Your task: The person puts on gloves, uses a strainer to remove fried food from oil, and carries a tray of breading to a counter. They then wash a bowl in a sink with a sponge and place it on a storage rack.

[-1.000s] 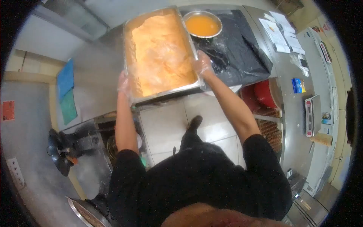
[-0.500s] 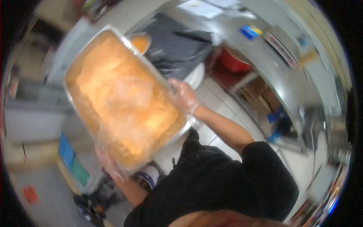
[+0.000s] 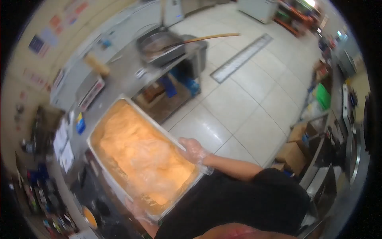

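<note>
A deep rectangular metal tray [image 3: 104, 162] is held tilted in front of my body. A lumpy orange, powdery mass [image 3: 131, 137] fills it, with a paler, whitish patch near the middle that looks like a clear film or lighter material. My right hand [image 3: 193, 150], in a clear plastic glove, grips the tray's right long rim. On the opposite side, near the close corner, my left hand [image 3: 139, 211] grips the other rim, also gloved. The fingers beneath the tray are hidden.
Beyond the tray runs a metal table [image 3: 123, 69] bearing a grey basin [image 3: 159, 46] with a long wooden handle [image 3: 213, 37] across it. At lower left sits a small orange-filled bowl [image 3: 90, 217]. Shelves with cardboard boxes [image 3: 292, 155] line the right. A drain grate [image 3: 241, 58] crosses the tiled floor.
My body and view have turned to the right, carrying the tray along. The dark-covered surface and the bowl now lie at lower left, and the open floor has come into view.
</note>
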`<state>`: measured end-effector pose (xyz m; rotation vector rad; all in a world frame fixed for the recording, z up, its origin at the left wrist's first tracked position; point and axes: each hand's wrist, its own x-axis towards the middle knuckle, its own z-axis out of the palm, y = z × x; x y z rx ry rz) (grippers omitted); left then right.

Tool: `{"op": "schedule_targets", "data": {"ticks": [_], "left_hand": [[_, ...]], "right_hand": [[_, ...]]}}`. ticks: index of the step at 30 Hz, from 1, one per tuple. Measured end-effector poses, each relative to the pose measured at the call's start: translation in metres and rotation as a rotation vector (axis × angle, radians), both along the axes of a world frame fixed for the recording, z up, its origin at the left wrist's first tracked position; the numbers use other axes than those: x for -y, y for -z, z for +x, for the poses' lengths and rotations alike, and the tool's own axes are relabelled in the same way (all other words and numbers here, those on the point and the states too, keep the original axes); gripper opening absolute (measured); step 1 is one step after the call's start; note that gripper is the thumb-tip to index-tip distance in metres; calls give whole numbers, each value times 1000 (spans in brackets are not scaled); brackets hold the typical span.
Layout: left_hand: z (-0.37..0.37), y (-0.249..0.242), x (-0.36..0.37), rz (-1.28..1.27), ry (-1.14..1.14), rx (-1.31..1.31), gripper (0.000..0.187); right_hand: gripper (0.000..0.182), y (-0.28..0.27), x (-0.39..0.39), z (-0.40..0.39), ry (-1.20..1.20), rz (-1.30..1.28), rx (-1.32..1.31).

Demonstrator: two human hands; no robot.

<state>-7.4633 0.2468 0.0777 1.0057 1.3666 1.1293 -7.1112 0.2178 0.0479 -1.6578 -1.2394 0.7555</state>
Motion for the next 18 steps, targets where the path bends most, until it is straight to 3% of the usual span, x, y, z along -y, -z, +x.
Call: {"op": "schedule_targets", "data": {"ticks": [3,8,10,12,14,18], "left_hand": [[108,28,-52,-98,309,-141,37],[327,89,-57,-63,723,-102,33],[389,106,-91,-159,872,-75,33],[488,125,-80,-184,970,0,31],[562,170,-88,-110,1166,-195,28],[735,138,-53,-201,1335,23,28]], "right_hand": [[21,0,51,97,251,-154,-39],[23,53,170,236,658,-203,12],[24,44,170,265,794,-255,15],[27,45,206,320,954,-366,-9],[28,64,232,359,1124,-281,-44],[29,44,272,430,1358,-332,61]]}}
